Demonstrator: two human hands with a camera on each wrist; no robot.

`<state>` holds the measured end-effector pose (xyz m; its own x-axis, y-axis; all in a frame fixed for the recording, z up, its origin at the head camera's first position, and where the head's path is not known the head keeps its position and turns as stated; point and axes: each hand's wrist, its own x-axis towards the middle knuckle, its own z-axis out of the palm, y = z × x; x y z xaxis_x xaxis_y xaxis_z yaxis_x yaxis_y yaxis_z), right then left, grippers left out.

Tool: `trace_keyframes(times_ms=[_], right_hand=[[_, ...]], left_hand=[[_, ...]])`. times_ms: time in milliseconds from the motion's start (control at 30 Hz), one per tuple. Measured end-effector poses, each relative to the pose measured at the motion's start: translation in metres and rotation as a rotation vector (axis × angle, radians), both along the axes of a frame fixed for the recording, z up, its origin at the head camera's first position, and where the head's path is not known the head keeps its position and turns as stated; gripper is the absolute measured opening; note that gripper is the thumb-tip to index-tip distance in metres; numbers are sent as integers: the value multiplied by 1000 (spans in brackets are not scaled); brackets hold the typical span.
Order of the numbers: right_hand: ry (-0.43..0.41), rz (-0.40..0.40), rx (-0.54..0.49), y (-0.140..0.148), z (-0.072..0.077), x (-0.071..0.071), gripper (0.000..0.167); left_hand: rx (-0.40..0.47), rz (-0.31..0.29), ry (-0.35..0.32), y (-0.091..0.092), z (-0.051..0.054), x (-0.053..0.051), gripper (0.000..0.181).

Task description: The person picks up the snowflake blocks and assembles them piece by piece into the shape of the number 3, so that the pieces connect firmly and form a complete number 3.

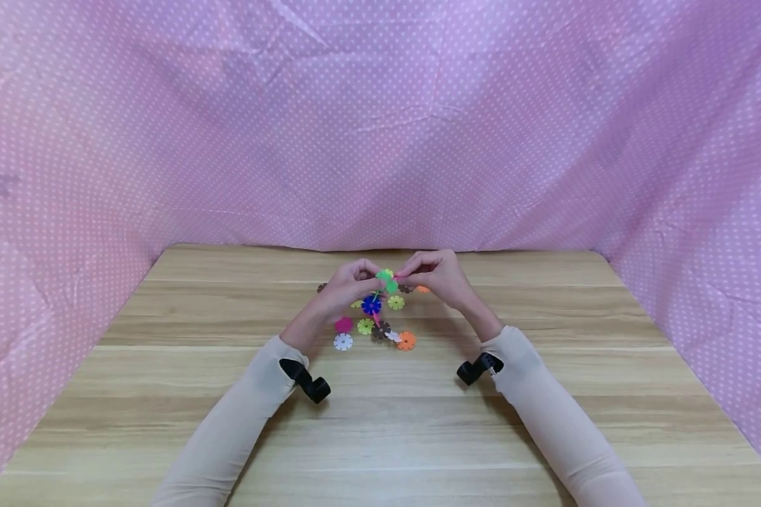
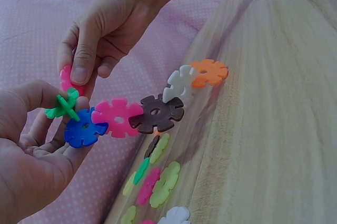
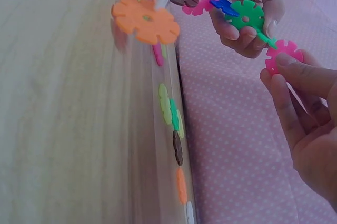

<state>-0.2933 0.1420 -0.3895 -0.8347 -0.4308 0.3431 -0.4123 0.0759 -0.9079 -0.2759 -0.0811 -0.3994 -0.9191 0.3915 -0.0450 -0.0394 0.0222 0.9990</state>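
Note:
My left hand (image 1: 344,287) holds a chain of joined flower-shaped discs by its green discs (image 3: 246,16). From there the chain runs through a blue disc (image 2: 85,128), a pink disc (image 2: 119,118), a brown disc (image 2: 157,113) and a white disc (image 2: 180,83) to an orange disc (image 2: 209,73) at its end. My right hand (image 1: 442,279) pinches another pink disc (image 3: 285,54) between thumb and fingers. That pink disc touches the edge of a green disc; how far they are joined I cannot tell.
Loose discs lie on the wooden table (image 1: 380,422) below and around the hands, among them a white one (image 1: 343,342), a magenta one (image 1: 344,324) and a yellow-green one (image 1: 396,302). Pink dotted cloth (image 1: 380,141) hangs behind and at both sides.

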Motion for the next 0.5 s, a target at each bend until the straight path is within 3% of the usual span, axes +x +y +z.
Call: trace_keyframes(times_ms=[200, 500], right_hand=[[25, 1, -7, -1, 1, 2, 8], [-27, -19, 14, -4, -2, 3, 7]], left_hand=[[3, 5, 23, 1, 1, 1, 13], [17, -4, 49, 2, -3, 1, 13]])
